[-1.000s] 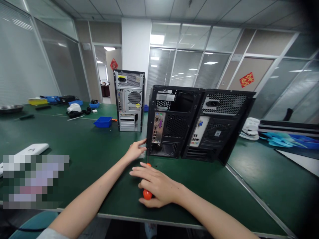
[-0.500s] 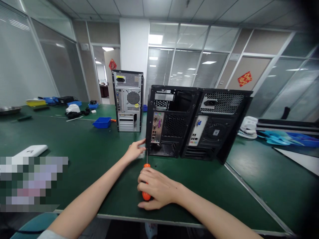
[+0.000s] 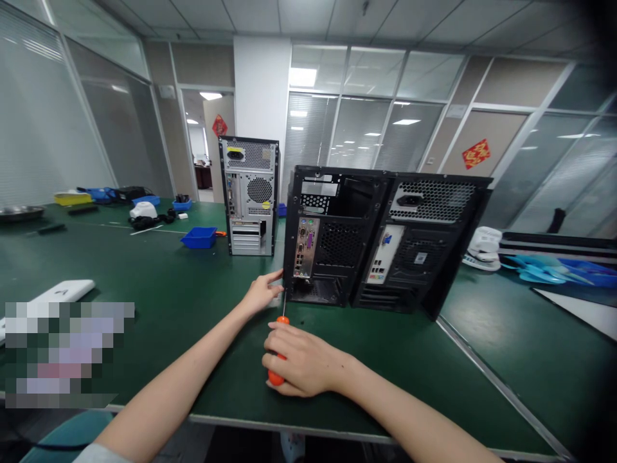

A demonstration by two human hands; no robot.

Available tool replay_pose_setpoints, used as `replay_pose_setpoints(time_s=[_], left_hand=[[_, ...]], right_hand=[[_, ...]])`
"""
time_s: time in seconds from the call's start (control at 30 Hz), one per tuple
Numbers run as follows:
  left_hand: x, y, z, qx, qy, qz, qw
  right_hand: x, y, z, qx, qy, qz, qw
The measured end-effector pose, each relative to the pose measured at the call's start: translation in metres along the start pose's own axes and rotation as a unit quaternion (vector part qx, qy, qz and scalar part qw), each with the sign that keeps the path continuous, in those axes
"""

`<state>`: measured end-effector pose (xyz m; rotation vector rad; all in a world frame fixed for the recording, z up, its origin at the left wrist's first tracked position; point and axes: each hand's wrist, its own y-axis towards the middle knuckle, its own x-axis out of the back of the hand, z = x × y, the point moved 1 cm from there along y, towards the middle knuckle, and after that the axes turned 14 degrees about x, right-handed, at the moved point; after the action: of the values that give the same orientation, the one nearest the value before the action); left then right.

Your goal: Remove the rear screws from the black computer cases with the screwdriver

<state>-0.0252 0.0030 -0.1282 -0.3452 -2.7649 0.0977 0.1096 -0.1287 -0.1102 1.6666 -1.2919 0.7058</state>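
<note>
My right hand (image 3: 301,360) is wrapped round the orange handle of a screwdriver (image 3: 276,376). Its thin shaft points away from me to the lower left corner of a black computer case (image 3: 337,244). My left hand (image 3: 263,292) rests beside that same corner, its fingertips at the case's left edge; whether they pinch anything small is hard to see. A second black case (image 3: 409,257) stands against the first on the right, both with their rear panels facing me. A small dark speck (image 3: 303,322) lies on the green table (image 3: 231,386) near the shaft.
A silver-backed computer tower (image 3: 248,199) stands behind to the left, with a blue tray (image 3: 200,237) beside it. On the left lies a white device (image 3: 58,297). At the right are a white object (image 3: 483,247) and blue plastic wrapping (image 3: 535,268).
My right hand has closed more round the handle, its thumb drawn in, and the handle's near end has shifted slightly left. My left hand keeps its place at the case corner.
</note>
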Motion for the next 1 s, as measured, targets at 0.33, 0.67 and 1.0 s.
replay_pose_setpoints(time_s=[0.33,0.67,1.0], left_hand=[[-0.0004,-0.0004,-0.0006,0.004,0.000,0.002,1.000],[-0.0013,0.0002,-0.0004,0.001,-0.010,0.002,1.000],[-0.0011,0.0006,0.0010,0.003,-0.013,0.003,1.000]], right_hand=[[0.0013,0.0000,0.0008,0.014,-0.064,-0.072,0.995],[0.0022,-0.0003,0.0004,0.013,-0.084,-0.095,0.992],[0.0022,0.0007,0.0021,-0.002,-0.092,-0.136,0.986]])
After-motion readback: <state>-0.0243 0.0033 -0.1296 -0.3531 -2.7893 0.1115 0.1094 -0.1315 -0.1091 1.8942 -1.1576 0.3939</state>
